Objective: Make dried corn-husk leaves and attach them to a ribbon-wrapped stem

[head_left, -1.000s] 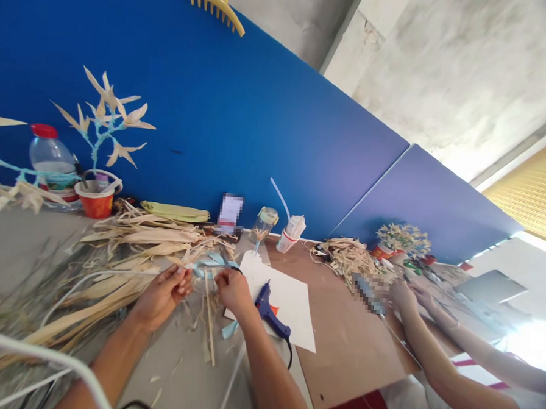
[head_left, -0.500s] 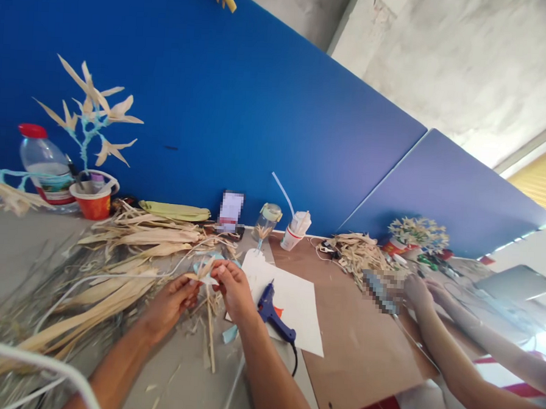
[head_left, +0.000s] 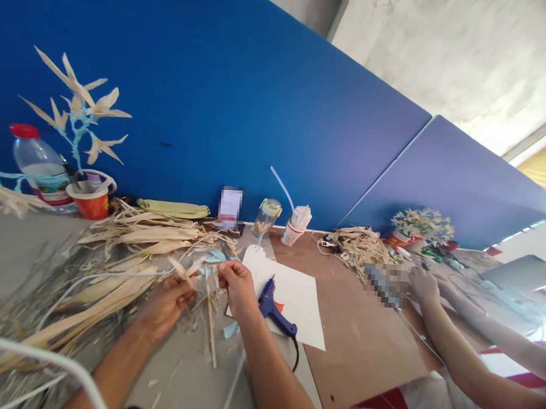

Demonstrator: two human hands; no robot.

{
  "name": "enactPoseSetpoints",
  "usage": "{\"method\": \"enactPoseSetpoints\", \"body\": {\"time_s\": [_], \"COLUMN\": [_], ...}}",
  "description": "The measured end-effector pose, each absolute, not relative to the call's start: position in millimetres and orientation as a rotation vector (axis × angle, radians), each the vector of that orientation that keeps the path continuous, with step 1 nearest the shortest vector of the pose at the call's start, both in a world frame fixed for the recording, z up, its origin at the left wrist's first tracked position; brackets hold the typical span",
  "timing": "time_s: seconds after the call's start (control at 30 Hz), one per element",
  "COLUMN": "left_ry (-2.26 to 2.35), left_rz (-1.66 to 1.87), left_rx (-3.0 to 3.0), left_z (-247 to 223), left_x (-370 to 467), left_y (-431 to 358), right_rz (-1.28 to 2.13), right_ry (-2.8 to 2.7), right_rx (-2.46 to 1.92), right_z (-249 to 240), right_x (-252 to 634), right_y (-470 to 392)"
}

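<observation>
My left hand (head_left: 169,303) is closed on a small husk flower (head_left: 185,272), its pale petals pointing up above the fingers. To its right, my right hand (head_left: 237,285) has its thumb and fingertips pinched together, apart from the flower; what they hold, if anything, is too small to make out. Below and between the hands, thin sticks (head_left: 210,326) and scraps lie on the grey table. A blue glue gun (head_left: 276,308) rests on white paper (head_left: 307,292) just right of my right hand. Light blue strips (head_left: 215,256) lie behind the hands.
Dry husks (head_left: 138,240) cover the left. Along the blue partition (head_left: 260,94) stand a bottle (head_left: 41,168), a red cup (head_left: 90,201) with husk flowers behind it, a phone (head_left: 231,207), a jar (head_left: 267,216) and a white cup (head_left: 294,227). Another person's hands (head_left: 426,289) are at the right.
My hands have moved apart. The husk flower stays in my left hand, and my right hand has come away from it. The view has shifted slightly.
</observation>
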State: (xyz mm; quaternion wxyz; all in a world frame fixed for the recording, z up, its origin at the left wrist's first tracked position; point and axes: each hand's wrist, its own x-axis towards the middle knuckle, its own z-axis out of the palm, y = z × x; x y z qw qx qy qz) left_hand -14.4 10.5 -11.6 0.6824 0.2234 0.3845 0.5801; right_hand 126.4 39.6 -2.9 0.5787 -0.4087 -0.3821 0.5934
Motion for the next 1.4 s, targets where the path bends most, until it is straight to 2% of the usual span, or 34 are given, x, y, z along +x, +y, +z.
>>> {"method": "enactPoseSetpoints", "body": {"time_s": [0.43,0.63,0.73,0.9,1.03,1.23,1.4], "left_ry": [0.905,0.983,1.064,1.068,1.069,0.993,0.991], "left_rz": [1.118,1.256,1.340,1.376,1.361,1.400,1.365], "left_rx": [0.597,0.597,0.646,0.673,0.687,0.623,0.686], "left_z": [-11,-16,-19,-17,-12,-10,-14], "left_x": [-6,-9,-13,-19,-18,-17,-17], "left_y": [8,13,16,18,16,15,15], "right_rz": [1.281,1.288,1.059,0.556,0.422,0.780,1.236], "right_ry": [-1.026,-1.045,-1.231,-2.002,-2.249,-1.870,-1.333], "right_rx": [-1.049,-1.088,-1.316,-1.813,-1.942,-1.889,-1.472], "right_z": [-10,-12,-11,-10,-10,-11,-10], "right_x": [112,116,124,124,114,124,129], "right_y": [31,33,32,21,16,26,30]}}
